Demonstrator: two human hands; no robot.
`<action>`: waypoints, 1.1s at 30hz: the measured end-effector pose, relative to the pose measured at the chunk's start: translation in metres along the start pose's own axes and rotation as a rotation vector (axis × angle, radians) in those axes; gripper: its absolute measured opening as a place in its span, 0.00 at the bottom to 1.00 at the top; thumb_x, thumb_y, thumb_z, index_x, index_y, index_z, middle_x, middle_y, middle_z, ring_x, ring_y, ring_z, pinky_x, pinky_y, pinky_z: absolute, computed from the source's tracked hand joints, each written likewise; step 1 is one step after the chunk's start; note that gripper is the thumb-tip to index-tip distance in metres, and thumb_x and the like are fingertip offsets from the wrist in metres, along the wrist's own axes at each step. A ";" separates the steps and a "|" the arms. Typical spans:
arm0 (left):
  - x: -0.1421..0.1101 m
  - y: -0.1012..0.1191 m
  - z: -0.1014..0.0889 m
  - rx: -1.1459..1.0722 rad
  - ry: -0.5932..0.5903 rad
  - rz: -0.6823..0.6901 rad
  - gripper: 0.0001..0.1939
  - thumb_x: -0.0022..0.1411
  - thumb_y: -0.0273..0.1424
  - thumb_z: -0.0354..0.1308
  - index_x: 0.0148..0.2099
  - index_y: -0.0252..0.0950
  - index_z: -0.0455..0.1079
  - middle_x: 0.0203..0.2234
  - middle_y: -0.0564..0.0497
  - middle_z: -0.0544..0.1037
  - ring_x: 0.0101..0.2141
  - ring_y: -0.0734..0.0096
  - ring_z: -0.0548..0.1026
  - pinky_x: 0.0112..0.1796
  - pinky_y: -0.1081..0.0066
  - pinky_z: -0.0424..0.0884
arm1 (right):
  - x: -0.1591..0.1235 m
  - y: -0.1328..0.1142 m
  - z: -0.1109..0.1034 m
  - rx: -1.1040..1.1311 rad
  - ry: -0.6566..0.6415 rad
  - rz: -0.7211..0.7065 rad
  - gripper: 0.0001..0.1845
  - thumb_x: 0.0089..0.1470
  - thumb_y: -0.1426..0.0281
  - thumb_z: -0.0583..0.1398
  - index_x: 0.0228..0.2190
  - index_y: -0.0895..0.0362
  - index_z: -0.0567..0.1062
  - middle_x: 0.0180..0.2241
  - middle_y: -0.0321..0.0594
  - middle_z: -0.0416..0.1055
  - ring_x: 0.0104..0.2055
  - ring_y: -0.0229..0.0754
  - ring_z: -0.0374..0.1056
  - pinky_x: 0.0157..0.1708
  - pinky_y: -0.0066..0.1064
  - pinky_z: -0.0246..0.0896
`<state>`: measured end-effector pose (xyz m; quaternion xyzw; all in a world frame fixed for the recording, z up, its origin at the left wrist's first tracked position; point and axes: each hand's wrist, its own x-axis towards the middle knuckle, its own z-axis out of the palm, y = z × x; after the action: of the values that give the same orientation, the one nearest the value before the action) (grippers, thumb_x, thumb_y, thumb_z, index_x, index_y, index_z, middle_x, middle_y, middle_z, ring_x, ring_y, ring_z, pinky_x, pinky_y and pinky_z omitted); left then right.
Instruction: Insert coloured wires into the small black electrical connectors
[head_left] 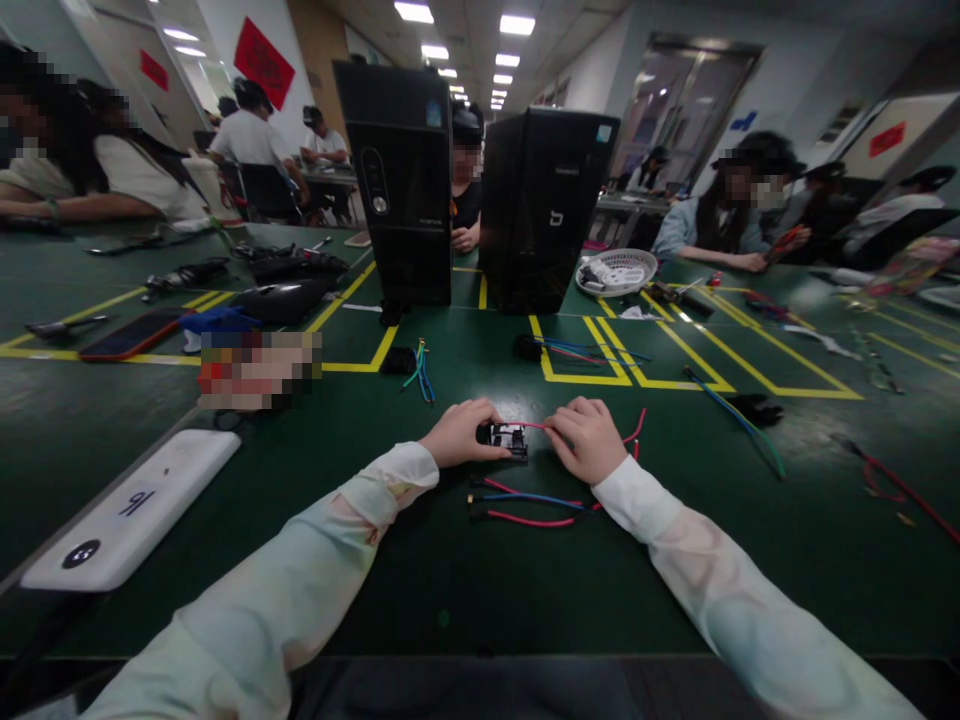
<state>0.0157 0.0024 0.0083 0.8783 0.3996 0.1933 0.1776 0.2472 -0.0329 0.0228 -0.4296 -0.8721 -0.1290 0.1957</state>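
My left hand (463,432) is closed around the near-left side of a small black plastic frame (517,452), thumb in front and fingers behind. A red wire (534,426) runs from that frame into the pinched fingers of my right hand (587,438), and its far part comes out to the right of the hand. Whether the wire's end is seated in the frame, I cannot make out. Just below my hands lie several loose wires: a blue wire (536,498) with a brass-coloured end and a red wire (529,520) with a dark end.
Two black computer towers (409,200) stand beyond my hands. Small black parts with coloured wires (421,372) lie ahead. A white power bank (139,505) is at left, a phone (135,333) behind it, and a white basket (616,270) at right. Other people sit around the table.
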 end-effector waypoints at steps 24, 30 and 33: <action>0.000 0.005 -0.003 0.011 -0.021 -0.025 0.21 0.47 0.46 0.61 0.38 0.37 0.66 0.36 0.51 0.69 0.39 0.64 0.67 0.40 0.67 0.60 | 0.005 0.005 -0.001 0.001 0.010 -0.041 0.11 0.57 0.69 0.50 0.29 0.57 0.71 0.28 0.39 0.70 0.36 0.41 0.56 0.37 0.35 0.43; 0.000 0.003 -0.001 0.004 -0.019 -0.021 0.21 0.47 0.46 0.61 0.38 0.37 0.66 0.36 0.51 0.69 0.39 0.64 0.67 0.39 0.67 0.60 | 0.005 0.004 0.000 -0.012 0.014 0.018 0.11 0.57 0.68 0.50 0.29 0.57 0.71 0.28 0.38 0.70 0.36 0.41 0.56 0.37 0.35 0.43; 0.000 0.002 -0.001 0.008 -0.017 -0.015 0.21 0.47 0.46 0.61 0.38 0.37 0.66 0.37 0.51 0.69 0.40 0.63 0.67 0.39 0.66 0.60 | 0.005 0.004 0.000 0.007 0.030 0.022 0.12 0.57 0.68 0.50 0.29 0.57 0.71 0.29 0.39 0.70 0.35 0.41 0.56 0.36 0.34 0.43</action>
<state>0.0169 0.0013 0.0102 0.8776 0.4055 0.1828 0.1788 0.2474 -0.0273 0.0252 -0.4367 -0.8646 -0.1303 0.2119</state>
